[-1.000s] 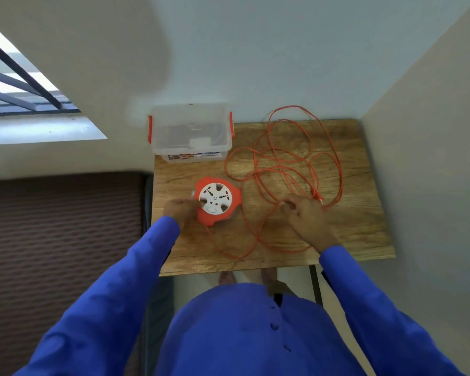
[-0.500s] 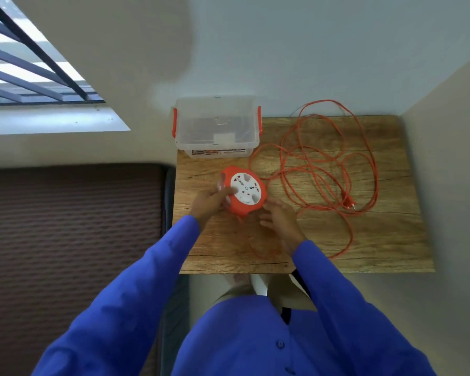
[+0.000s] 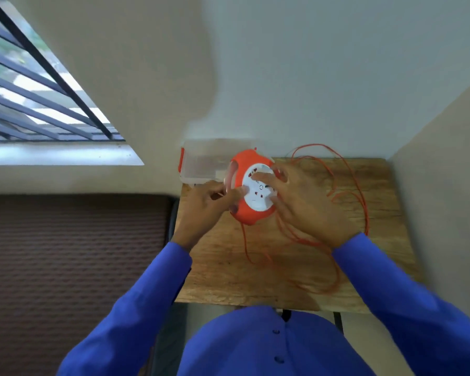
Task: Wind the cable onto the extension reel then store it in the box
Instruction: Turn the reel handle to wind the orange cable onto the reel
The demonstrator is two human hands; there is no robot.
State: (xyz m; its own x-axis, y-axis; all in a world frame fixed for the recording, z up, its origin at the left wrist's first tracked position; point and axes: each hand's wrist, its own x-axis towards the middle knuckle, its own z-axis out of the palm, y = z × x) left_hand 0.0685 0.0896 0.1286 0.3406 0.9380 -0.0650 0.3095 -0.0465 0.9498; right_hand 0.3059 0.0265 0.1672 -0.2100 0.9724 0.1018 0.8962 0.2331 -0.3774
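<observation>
The orange extension reel (image 3: 244,213) with its white socket face is lifted above the wooden table (image 3: 228,275) and tilted toward me. My left hand (image 3: 204,210) grips its left rim. My right hand (image 3: 301,204) holds its right side, fingers spread over the white face. The loose orange cable (image 3: 361,202) hangs from the reel and lies in loops over the right half of the table. The clear plastic box (image 3: 201,166) with orange clips stands at the table's back left corner, partly hidden behind the reel.
The table sits in a wall corner, with a wall behind and another on the right. A brown ribbed surface (image 3: 73,253) lies left of the table. A barred window (image 3: 33,99) is up on the left.
Both hands closed on the reel and lifted it off the table toward me, tilting it. My right hand left the loose cable. The camera moved closer.
</observation>
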